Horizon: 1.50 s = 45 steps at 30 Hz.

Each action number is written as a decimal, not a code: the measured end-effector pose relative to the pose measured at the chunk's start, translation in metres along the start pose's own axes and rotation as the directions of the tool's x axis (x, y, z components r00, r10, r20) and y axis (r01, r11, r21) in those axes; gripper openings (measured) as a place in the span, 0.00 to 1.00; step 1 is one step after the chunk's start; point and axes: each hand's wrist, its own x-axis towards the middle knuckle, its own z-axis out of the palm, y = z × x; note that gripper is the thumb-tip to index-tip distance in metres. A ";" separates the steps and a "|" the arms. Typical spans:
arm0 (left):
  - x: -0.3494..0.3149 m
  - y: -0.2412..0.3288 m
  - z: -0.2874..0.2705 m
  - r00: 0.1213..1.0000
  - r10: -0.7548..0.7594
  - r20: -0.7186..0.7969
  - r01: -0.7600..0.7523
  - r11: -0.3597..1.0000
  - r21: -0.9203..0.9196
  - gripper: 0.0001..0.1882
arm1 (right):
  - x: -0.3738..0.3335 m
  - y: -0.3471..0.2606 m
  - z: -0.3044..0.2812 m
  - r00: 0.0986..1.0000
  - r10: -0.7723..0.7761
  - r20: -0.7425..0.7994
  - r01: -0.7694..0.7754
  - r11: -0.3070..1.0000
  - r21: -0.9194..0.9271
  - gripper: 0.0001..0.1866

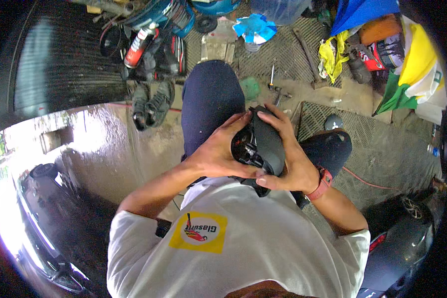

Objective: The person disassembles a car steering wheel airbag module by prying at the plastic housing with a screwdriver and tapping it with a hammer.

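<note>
Between my two hands, close to my lap, is a car side mirror housing (270, 141) with a rounded matte dark grey shell. Black inner parts with glossy bits show on its open side, facing left. My left hand (214, 153) grips that open side, its thumb and fingers curved along the rim. Around the shell's right side wraps my right hand (297, 161), fingers over the far end and thumb at the near end, close to the left hand's tip. A red watch (323, 184) is on my right wrist. The palms hide part of the housing.
A screwdriver (272, 77) lies ahead on the floor. Dark shoes (154, 106) and a red spray can (140, 45) are at the far left. Yellow crumpled plastic (334, 57) lies far right. Dark cars (49, 223) stand on both sides; a thin red hose (367, 183) crosses the floor.
</note>
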 end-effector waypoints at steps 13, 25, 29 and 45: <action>-0.005 0.011 -0.023 0.999 -0.020 0.047 0.019 1.000 0.018 0.71 | 0.019 -0.003 0.004 0.988 0.070 0.139 -0.082 0.994 0.079 0.65; -0.009 -0.007 -0.028 1.000 0.005 0.010 -0.005 1.000 -0.029 0.74 | 0.038 0.006 0.006 0.987 0.042 0.157 -0.072 0.979 0.193 0.67; -0.015 0.002 -0.031 0.997 -0.040 -0.063 0.032 0.992 -0.123 0.72 | 0.035 0.008 0.003 0.981 0.035 0.191 -0.050 0.996 0.074 0.69; -0.023 0.004 -0.018 0.979 0.018 -0.204 -0.075 0.958 -0.276 0.41 | 0.022 0.018 0.014 0.973 0.161 0.166 -0.208 0.923 0.324 0.73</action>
